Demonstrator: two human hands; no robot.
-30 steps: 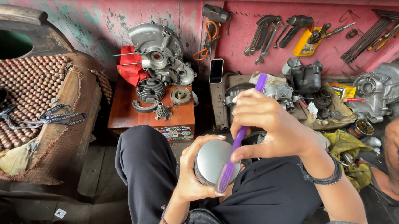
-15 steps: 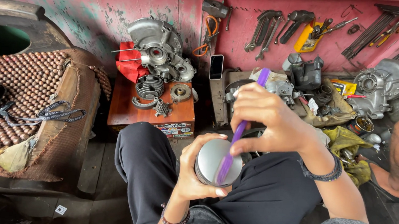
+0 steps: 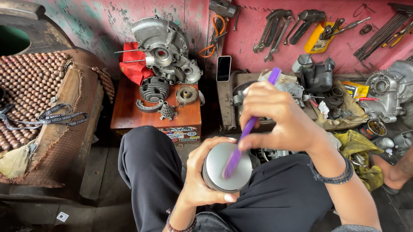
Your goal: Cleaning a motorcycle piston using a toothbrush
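Two hands at work — left hand (image 3: 202,178) wraps grey metal piston (image 3: 227,167), above the lap | right hand (image 3: 276,118) pinches purple toothbrush (image 3: 246,131), head on piston crown | wooden box (image 3: 155,115) behind piston carries engine parts.

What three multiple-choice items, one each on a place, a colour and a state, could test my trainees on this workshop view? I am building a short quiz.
1. Where does the finned engine cylinder lie?
A. on the beaded seat cover
B. on the orange wooden box
C. hung on the wall

2. What colour is the toothbrush in the right hand?
A. purple
B. green
C. white

3. How is the metal piston held?
A. lying on the floor
B. clamped in a vice
C. gripped in the left hand

Answers: B, it sits among parts on the box top; A, the handle is purple; C, the fingers wrap round its side while the brush end rests on its top.
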